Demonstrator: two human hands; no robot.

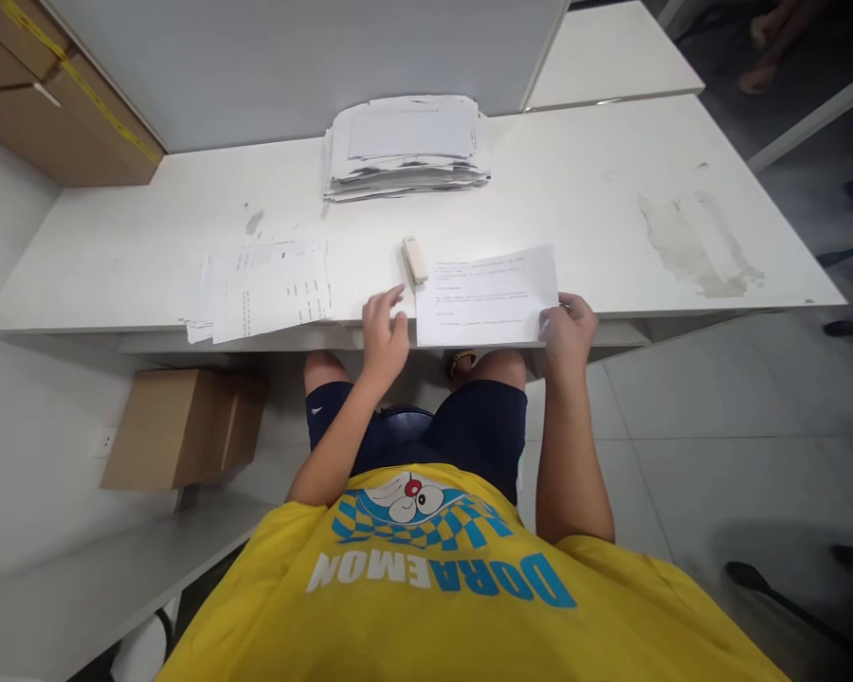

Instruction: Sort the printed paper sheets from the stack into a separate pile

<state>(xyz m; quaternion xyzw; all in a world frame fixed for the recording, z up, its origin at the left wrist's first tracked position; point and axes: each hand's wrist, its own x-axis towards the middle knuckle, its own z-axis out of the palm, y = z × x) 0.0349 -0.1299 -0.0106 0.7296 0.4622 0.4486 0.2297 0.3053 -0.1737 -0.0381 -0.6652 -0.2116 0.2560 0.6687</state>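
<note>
A printed sheet of paper (pixel 487 296) lies at the front of the white desk, its lower edge reaching the desk's edge. My right hand (pixel 570 333) pinches its lower right corner, thumb on top. Whether it is one sheet or several, I cannot tell. Just left of the paper, my left hand (pixel 384 336) is at the desk edge with fingers loosely bent and apart, holding nothing. Beyond its fingertips lies a small cream-coloured stapler (pixel 413 260), close to the sheet's upper left corner.
A thick stack of papers (pixel 408 142) stands against the grey partition (pixel 313 66). Loose overlapping printed sheets (pixel 270 289) lie on the desk (pixel 589 208) to the left. Cardboard boxes (pixel 163 426) are below and at the back left. Another person's feet (pixel 760 57) show at the upper right.
</note>
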